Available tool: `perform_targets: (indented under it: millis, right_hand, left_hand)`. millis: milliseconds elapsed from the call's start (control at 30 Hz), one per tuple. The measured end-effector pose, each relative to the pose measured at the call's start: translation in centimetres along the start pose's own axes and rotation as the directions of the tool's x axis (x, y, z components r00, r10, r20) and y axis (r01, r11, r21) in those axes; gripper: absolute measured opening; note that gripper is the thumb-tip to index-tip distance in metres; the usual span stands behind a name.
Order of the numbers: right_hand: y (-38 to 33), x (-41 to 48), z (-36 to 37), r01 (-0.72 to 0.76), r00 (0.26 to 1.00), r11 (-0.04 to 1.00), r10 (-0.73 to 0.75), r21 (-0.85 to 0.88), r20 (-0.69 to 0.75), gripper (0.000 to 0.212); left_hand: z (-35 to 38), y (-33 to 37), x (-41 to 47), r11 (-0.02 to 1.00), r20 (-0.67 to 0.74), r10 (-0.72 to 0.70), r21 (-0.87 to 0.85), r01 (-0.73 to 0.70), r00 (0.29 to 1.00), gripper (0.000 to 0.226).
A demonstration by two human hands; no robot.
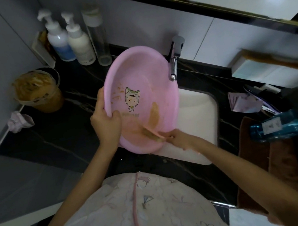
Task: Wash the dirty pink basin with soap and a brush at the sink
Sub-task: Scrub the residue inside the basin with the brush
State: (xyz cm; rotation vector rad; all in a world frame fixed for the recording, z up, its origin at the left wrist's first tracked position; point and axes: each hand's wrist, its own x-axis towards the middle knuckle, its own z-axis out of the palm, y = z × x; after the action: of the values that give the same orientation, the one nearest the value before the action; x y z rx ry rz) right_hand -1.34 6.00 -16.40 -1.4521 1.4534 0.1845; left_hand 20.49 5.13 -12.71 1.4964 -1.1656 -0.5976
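Observation:
The pink basin (pixel 139 72) is tilted up over the white sink (pixel 197 110), its inside facing me, with a cartoon print and brown smears on its lower part. My left hand (pixel 105 118) grips its left rim, thumb inside the bowl. My right hand (pixel 178 138) holds a pink brush (pixel 151 131) whose brown-soiled bristles lie on the basin's lower inside wall. The chrome tap (pixel 174 60) stands just behind the basin's right edge; no water is seen running.
Two white pump bottles (pixel 70 38) and a clear bottle (pixel 97 36) stand at the back left of the black counter (pixel 56 136). A cup of brown mess (pixel 37 91) and a crumpled cloth (pixel 19 122) sit left. A blue bottle (pixel 282 125), brown towel (pixel 264 164) and tissue box (pixel 271 70) lie right.

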Motion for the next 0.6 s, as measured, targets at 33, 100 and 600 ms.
perform_targets:
  millis: [33,100,600]
  right_hand:
    - [0.9,1.0,-1.0,-0.038,0.999,0.998,0.036,-0.044,-0.030,0.043]
    - [1.4,2.1,-1.9,-0.066,0.997,0.996,0.064,-0.054,-0.038,0.042]
    - [0.4,-1.0,2.7,0.228,0.971,0.973,-0.226,-0.027,0.081,0.043]
  left_hand:
    - [0.0,0.0,0.0,1.000,0.004,0.001,0.002,-0.001,1.000,0.072]
    - [0.0,-0.1,0.0,1.000,0.012,0.004,-0.001,-0.004,1.000,0.072]
    - [0.1,-0.2,0.2,0.999,0.002,0.030,-0.012,-0.030,1.000,0.070]
